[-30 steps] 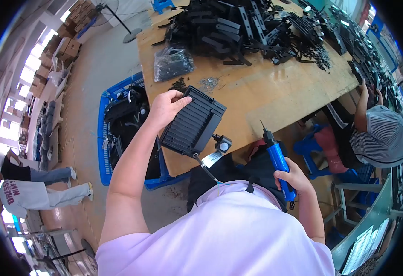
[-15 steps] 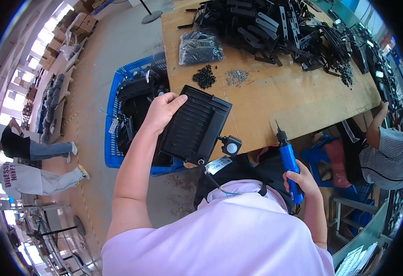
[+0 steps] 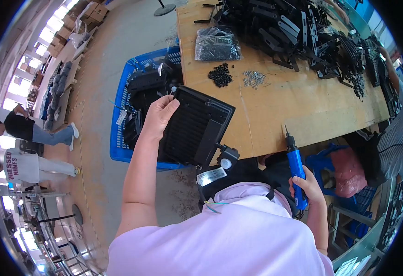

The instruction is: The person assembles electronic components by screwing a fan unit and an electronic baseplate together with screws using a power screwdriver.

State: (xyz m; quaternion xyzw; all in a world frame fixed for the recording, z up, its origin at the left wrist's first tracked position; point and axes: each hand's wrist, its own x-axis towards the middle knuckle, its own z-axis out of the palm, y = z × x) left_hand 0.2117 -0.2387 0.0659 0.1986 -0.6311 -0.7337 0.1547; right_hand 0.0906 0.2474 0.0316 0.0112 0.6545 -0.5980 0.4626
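Observation:
My left hand [image 3: 161, 115] grips the upper left edge of a black floodlight [image 3: 190, 126] with a finned back. The floodlight is tilted, partly over the blue basket and beside the table's edge. A round-lensed motion sensor [image 3: 227, 158] sticks out at its lower right corner, and a white label [image 3: 211, 176] and loose coloured wires hang below. My right hand [image 3: 308, 185] is wrapped round a blue electric screwdriver [image 3: 296, 166], its bit pointing up and away, near the table's front edge.
On the wooden table [image 3: 275, 110] lie black screws [image 3: 220, 75], silver screws [image 3: 254, 79], a plastic bag of parts [image 3: 217, 44] and a heap of black brackets [image 3: 275, 27]. A blue basket [image 3: 118, 133] holds more black lights. A co-worker [image 3: 392, 142] sits at right; two people stand at left.
The floodlight has turned a little in my left hand, and its label and wires have swung. My view has shifted slightly. The co-worker at right has leaned toward the table.

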